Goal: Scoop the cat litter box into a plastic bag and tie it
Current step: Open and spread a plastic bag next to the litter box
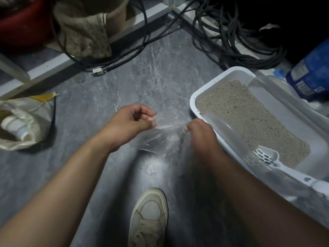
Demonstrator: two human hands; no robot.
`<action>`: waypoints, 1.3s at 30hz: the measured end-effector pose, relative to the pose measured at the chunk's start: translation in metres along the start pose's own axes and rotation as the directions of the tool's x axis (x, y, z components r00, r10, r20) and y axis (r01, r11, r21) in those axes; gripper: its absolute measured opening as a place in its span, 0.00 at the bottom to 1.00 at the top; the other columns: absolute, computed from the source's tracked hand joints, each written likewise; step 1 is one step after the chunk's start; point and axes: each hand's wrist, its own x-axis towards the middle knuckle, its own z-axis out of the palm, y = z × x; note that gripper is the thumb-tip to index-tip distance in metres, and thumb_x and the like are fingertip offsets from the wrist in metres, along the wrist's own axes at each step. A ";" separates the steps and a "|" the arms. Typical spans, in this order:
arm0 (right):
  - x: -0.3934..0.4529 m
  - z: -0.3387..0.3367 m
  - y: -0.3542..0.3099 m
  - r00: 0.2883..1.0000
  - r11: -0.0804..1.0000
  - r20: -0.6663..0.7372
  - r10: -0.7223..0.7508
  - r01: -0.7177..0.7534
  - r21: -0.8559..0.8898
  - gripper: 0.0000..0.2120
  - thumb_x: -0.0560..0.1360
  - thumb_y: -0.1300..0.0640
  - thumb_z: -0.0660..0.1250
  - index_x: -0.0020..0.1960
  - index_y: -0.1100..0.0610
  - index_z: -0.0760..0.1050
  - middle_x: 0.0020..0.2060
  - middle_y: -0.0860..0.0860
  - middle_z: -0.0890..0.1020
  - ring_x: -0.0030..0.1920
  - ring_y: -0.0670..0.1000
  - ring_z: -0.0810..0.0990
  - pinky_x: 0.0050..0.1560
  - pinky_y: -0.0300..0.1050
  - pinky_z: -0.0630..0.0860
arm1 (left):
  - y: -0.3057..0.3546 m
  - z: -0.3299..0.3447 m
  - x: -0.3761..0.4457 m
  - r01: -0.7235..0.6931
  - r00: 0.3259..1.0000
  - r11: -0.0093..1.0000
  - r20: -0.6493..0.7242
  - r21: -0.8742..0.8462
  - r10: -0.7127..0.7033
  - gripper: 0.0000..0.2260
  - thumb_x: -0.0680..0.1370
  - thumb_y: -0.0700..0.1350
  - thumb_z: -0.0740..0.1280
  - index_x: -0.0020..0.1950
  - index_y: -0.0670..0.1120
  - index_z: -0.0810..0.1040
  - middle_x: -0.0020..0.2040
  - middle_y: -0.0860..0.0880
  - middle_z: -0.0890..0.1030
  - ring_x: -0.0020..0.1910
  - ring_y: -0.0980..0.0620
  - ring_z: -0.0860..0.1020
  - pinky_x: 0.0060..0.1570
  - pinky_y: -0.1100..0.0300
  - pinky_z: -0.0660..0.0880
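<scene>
the clear plastic bag (156, 138) hangs over the grey floor (151, 68), its outline hard to trace. the left hand (131, 122) pinches its top edge, the right hand (199, 132) grips the other side with curled fingers. just right, the litter box (194, 97) holds litter (249, 118) and a slotted scoop (267, 157); its far end is cut off.

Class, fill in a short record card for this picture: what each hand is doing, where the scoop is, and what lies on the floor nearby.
left hand: pinches the clear plastic bag
right hand: pinches the bag's other edge
scoop: lies in the litter box, unheld
bag contents: cannot tell
floor nearby: shoe, black cables
</scene>
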 end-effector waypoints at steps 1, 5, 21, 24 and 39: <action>0.001 0.000 -0.002 1.000 1.000 0.010 0.011 -0.011 0.023 0.13 0.79 0.59 0.61 0.36 0.57 0.74 0.34 0.48 0.74 0.38 0.46 0.72 0.41 0.35 0.69 | 0.000 0.003 0.001 -0.029 0.999 0.999 -0.029 0.025 0.030 0.07 0.75 0.38 0.75 0.52 0.44 0.83 0.44 0.47 0.81 0.42 0.53 0.78 0.47 0.64 0.78; -0.003 -0.005 -0.010 0.983 0.978 0.163 0.090 -0.118 0.170 0.12 0.76 0.43 0.67 0.40 0.49 0.78 0.40 0.46 0.83 0.46 0.49 0.82 0.49 0.48 0.78 | 0.004 0.019 -0.002 -0.064 0.993 0.997 -0.092 0.041 0.068 0.02 0.82 0.40 0.67 0.52 0.44 0.79 0.47 0.45 0.79 0.41 0.48 0.83 0.48 0.50 0.82; -0.013 -0.024 -0.033 0.971 0.708 0.204 -0.127 0.233 -0.667 0.22 0.73 0.48 0.70 0.65 0.53 0.71 0.57 0.51 0.78 0.57 0.54 0.75 0.52 0.47 0.73 | 0.018 -0.006 -0.021 -0.140 0.965 0.884 -0.139 0.447 0.223 0.12 0.70 0.56 0.78 0.49 0.54 0.81 0.42 0.56 0.82 0.37 0.63 0.79 0.37 0.68 0.72; -0.034 -0.014 -0.041 0.829 0.346 0.306 -0.469 0.491 -0.800 0.26 0.72 0.53 0.71 0.68 0.54 0.70 0.63 0.55 0.73 0.63 0.57 0.69 0.62 0.53 0.69 | 0.016 -0.003 -0.019 -0.163 0.960 0.864 -0.125 0.476 0.250 0.08 0.74 0.53 0.76 0.49 0.54 0.81 0.43 0.56 0.83 0.39 0.61 0.79 0.40 0.63 0.72; -0.032 0.010 0.013 0.803 0.370 0.551 0.226 0.453 -0.811 0.39 0.68 0.47 0.75 0.74 0.51 0.62 0.68 0.53 0.74 0.65 0.55 0.76 0.62 0.49 0.74 | 0.007 -0.034 -0.018 -0.223 0.946 0.824 -0.088 0.520 0.312 0.10 0.74 0.52 0.76 0.55 0.56 0.82 0.47 0.55 0.80 0.41 0.52 0.80 0.49 0.54 0.78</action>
